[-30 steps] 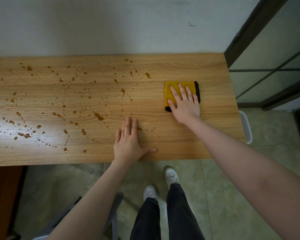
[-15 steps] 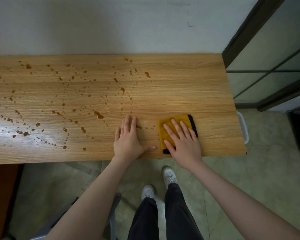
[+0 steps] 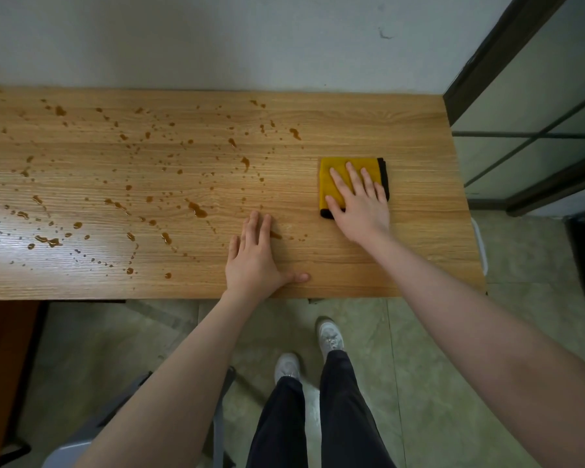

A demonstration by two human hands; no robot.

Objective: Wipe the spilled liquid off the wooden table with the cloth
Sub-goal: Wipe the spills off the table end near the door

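A folded yellow cloth (image 3: 335, 177) with a dark edge lies on the right part of the wooden table (image 3: 402, 258). My right hand (image 3: 362, 207) presses flat on the cloth with fingers spread. My left hand (image 3: 254, 261) rests flat on the bare wood near the front edge, palm down, holding nothing. Brown spilled liquid (image 3: 196, 209) is scattered in many drops and small puddles over the left and middle of the table. A few drops sit just beyond my left fingertips.
A pale wall runs behind the table. A dark-framed glass door (image 3: 527, 106) stands at the right. Below the front edge are green floor tiles, my legs and shoes (image 3: 330, 336), and a grey chair (image 3: 92, 430) at lower left.
My right hand slid the cloth toward the table's front edge, then pushed it back away to the middle right. My left hand stayed flat in place.
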